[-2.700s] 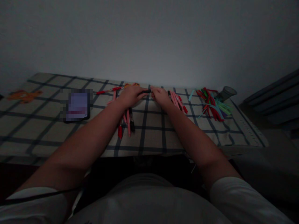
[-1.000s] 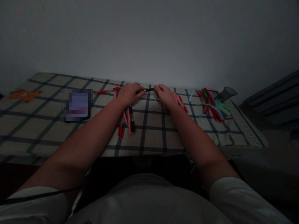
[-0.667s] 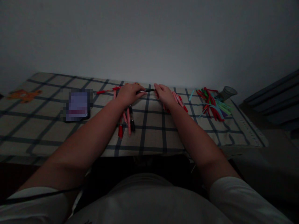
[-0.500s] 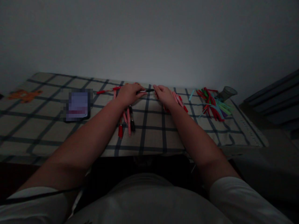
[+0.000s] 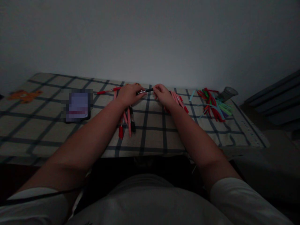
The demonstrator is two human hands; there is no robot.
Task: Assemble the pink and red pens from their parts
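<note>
A black pen (image 5: pixel 149 90) is held crosswise between my two hands above the checked cloth. My left hand (image 5: pixel 130 93) is closed on its left end. Fingers of my right hand (image 5: pixel 163 95) pinch the right end. Several pens lie under and in front of my left wrist, among them a pink pen (image 5: pixel 129 123), a red-capped pen (image 5: pixel 120 131) and a black-capped pen (image 5: pixel 133 125). A red pen (image 5: pixel 106 91) lies left of that hand. Beside my right wrist are more pink and red pens (image 5: pixel 179 99), partly hidden by the arm.
On the left a phone-like device (image 5: pixel 78 106), blurred out, and an orange flat ornament (image 5: pixel 24 96) rest on the checked tablecloth (image 5: pixel 150 137). A bundle of coloured strips (image 5: pixel 213 106) lies at right, near a dark mesh cup (image 5: pixel 228 92). Behind the table rises a wall (image 5: pixel 150 40).
The pen has tilted slightly, its right end a little higher. My right hand has shifted slightly up and left; my left hand stays nearly still.
</note>
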